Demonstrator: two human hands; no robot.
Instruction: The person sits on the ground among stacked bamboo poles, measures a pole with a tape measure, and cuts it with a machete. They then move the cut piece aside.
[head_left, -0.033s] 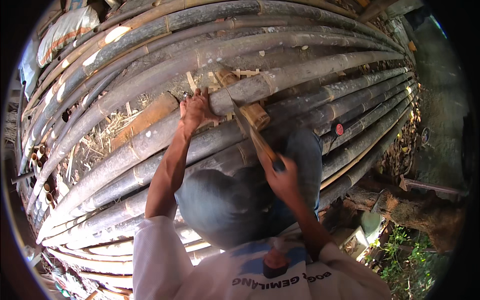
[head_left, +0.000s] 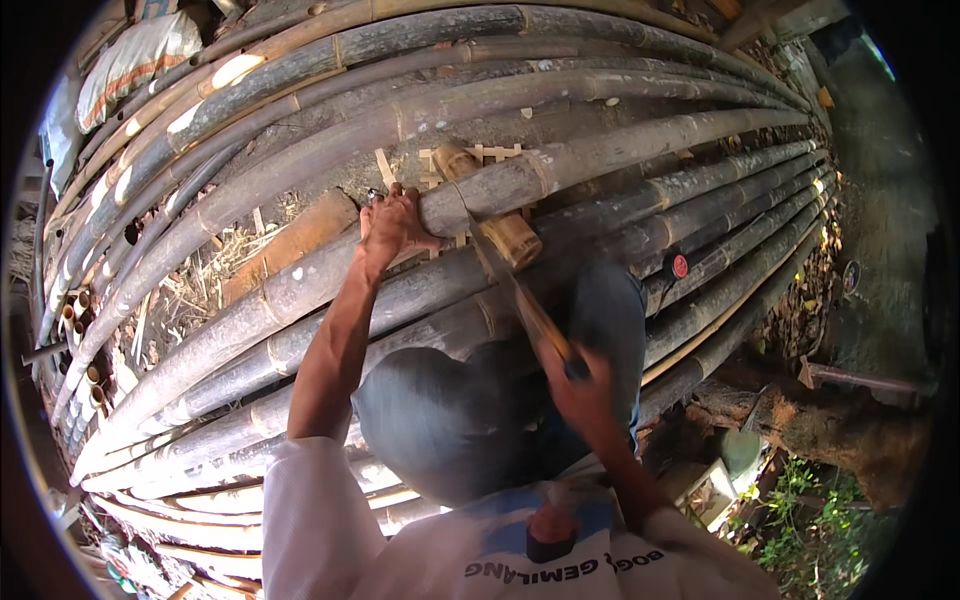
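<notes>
A long grey-brown bamboo pole (head_left: 600, 160) lies crosswise in front of me, resting on a short yellowish bamboo piece (head_left: 512, 240) beneath it. My left hand (head_left: 397, 222) presses on this pole, its fingers curled over the far side. Just right of it, a handsaw (head_left: 510, 280) has the far end of its blade at a thin cut in the pole. The saw's handle is in my right hand (head_left: 582, 390), which is closed around it and slightly blurred, near my right knee. My bent knees (head_left: 430, 420), in blue-grey trousers, are behind the pole.
More bamboo poles (head_left: 300, 400) lie side by side, nearer and farther. A round red-and-black object (head_left: 680, 266) sits on the poles at right. Beyond my left hand are a brown board (head_left: 290, 245) and a slatted wooden piece (head_left: 490, 152). A white sack (head_left: 140, 65) stands far left.
My right hand and the saw have drawn back toward me and slightly right, the blade staying at the cut. My left hand holds its place on the pole.
</notes>
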